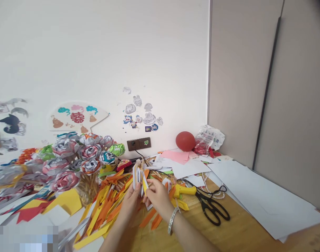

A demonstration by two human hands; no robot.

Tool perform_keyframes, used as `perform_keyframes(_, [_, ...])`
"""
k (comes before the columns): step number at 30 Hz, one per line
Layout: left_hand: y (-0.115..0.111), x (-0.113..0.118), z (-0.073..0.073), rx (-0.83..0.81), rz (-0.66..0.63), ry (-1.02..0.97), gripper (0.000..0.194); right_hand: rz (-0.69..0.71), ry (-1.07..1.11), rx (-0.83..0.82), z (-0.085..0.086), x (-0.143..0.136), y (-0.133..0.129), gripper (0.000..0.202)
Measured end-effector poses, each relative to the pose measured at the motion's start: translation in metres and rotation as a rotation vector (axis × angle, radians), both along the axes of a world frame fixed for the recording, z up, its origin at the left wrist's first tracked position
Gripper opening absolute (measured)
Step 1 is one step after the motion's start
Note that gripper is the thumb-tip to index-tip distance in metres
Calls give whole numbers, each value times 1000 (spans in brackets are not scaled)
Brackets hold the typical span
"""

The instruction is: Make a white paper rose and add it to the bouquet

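Observation:
Near the middle of the table, my left hand (132, 197) is closed around the lower part of a bunch of folded white paper strips (136, 175). Thin wooden sticks show at its top. My right hand (158, 196) pinches a white-and-yellow folded paper strip (145, 182) at the right side of the same bunch. A beaded bracelet (173, 220) circles the right wrist. Orange and yellow folded paper strips (104, 210) lie heaped beside and under my hands. Just right of my right hand rests a yellow glue gun (185, 190). My palms hide the lower end of the bunch.
Paper flowers (90, 152) on sticks crowd the left side. Black-handled scissors (214, 210) lie beyond the glue gun, near a string of pearl beads (219, 196). White paper sheets (257, 192) cover the right. A red balloon (185, 141) sits by the wall.

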State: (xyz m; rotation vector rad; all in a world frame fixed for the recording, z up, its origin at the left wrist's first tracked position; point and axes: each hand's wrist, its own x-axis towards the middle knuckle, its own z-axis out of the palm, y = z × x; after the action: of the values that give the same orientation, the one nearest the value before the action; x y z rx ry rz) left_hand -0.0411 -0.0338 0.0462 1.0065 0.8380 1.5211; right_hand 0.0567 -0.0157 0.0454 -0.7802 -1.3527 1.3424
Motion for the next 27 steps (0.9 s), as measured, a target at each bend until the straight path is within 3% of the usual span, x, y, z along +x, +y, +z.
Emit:
perform_keyframes(2, [3, -2, -3, 2, -32, 27, 36, 6, -58, 3, -2, 2, 2, 20])
perform_keyframes(6, [7, -5, -5, -4, -17, 64, 41, -124, -170, 113, -7, 5, 9, 5])
perform_keyframes(15, [4, 0, -5, -37, -48, 25, 33, -294, -331, 260, -2, 14, 8, 13])
perform_keyframes(21, [-3, 2, 3, -31, -112, 28, 31, -122, -116, 165, -2, 17, 15, 18])
perform_keyframes(23, [-3, 1, 2, -26, -148, 6, 31, -85, -40, 93, -1, 20, 17, 18])
perform_keyframes(27, [-3, 1, -2, -24, -243, -6, 28, 115, 61, -49, 1, 26, 18, 33])
